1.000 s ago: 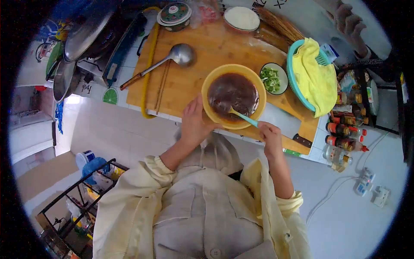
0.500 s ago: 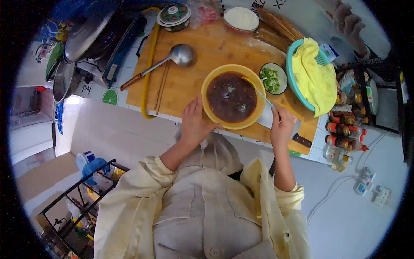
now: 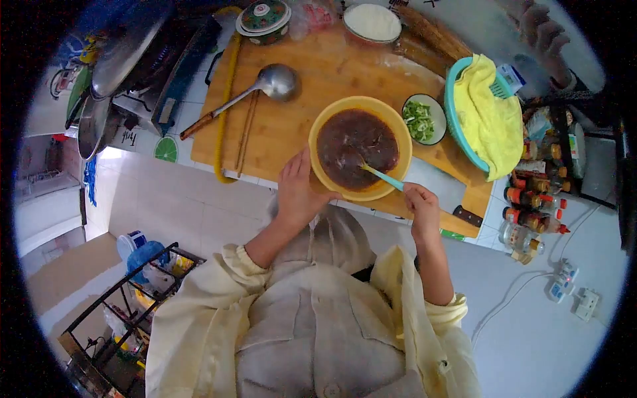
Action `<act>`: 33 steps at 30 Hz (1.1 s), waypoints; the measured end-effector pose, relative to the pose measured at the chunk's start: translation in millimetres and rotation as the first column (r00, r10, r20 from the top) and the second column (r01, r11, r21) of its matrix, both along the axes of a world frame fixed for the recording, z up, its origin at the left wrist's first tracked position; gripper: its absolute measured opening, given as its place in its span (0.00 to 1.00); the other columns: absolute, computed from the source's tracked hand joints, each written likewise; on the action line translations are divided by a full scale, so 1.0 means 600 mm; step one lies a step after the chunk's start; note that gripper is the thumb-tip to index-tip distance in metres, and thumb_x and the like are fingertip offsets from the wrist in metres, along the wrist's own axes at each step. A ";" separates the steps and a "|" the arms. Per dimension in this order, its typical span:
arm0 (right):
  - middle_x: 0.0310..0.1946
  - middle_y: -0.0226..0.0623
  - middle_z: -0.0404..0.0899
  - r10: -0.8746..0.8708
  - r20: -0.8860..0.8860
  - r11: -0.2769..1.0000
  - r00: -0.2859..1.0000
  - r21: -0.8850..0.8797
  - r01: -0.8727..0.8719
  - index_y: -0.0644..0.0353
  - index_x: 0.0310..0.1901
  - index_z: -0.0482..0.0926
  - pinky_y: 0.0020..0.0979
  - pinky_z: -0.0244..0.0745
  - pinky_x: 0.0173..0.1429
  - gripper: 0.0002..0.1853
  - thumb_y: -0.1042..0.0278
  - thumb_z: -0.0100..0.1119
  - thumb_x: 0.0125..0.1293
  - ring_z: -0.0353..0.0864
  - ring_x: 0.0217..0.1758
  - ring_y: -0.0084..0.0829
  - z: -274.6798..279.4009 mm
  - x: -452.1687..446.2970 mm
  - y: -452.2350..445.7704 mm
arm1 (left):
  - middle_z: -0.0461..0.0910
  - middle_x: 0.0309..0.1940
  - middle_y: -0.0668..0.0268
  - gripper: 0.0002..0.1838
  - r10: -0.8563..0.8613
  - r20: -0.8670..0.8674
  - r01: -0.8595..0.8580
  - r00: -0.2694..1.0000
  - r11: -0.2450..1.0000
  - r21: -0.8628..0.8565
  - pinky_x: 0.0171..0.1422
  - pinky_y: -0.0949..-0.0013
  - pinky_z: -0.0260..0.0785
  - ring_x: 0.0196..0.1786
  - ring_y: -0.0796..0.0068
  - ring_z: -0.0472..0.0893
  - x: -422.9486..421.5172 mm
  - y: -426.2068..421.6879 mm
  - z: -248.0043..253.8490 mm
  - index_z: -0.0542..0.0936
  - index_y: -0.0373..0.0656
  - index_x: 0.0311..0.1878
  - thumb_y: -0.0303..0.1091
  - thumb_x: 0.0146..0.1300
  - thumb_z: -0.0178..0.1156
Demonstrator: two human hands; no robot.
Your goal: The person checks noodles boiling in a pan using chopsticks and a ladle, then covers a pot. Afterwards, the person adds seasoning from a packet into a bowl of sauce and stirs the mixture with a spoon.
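A yellow bowl [image 3: 321, 174] of dark brown liquid stands at the front edge of the wooden board [image 3: 332, 66]. My left hand [image 3: 300, 188] is against the bowl's left side, its thumb along the near rim. Between the closed fingers of my right hand [image 3: 421, 204] is the handle of a teal spoon [image 3: 385, 178]; the spoon's head is hidden in the liquid. A small bowl of chopped greens [image 3: 419, 122] is behind and right of the yellow bowl. Partly under my right hand's side lies a cleaver [image 3: 438, 188] with a dark handle.
A metal ladle [image 3: 277, 82] and chopsticks [image 3: 247, 132] lie at left. Behind stand a lidded pot [image 3: 263, 20] and a bowl of white powder [image 3: 372, 24]. At right are a teal basket [image 3: 453, 116] with a yellow cloth [image 3: 488, 119] and several bottles [image 3: 527, 198]. A wok [image 3: 126, 50] is far left.
The spoon has swung from the bowl's right side toward its near middle. My right hand has moved slightly left and down with it. My left hand stays at the bowl.
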State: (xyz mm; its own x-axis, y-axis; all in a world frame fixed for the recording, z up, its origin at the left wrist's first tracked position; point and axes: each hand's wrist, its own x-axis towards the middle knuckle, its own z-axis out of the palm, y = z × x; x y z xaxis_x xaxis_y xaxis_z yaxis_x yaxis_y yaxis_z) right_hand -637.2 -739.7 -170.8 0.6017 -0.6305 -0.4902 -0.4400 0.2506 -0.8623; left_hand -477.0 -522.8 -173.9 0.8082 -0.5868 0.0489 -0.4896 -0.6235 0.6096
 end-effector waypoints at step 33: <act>0.24 0.27 0.75 -0.014 0.030 0.996 0.999 -0.082 0.016 0.64 0.37 0.80 0.21 0.61 0.33 0.11 0.64 0.55 0.67 0.67 0.27 0.19 0.027 0.022 -0.010 | 0.67 0.60 0.49 0.64 -0.053 -0.007 0.053 0.999 0.999 -0.010 0.66 0.52 0.57 0.62 0.48 0.67 0.003 0.008 -0.004 0.53 0.34 0.70 0.56 0.32 0.75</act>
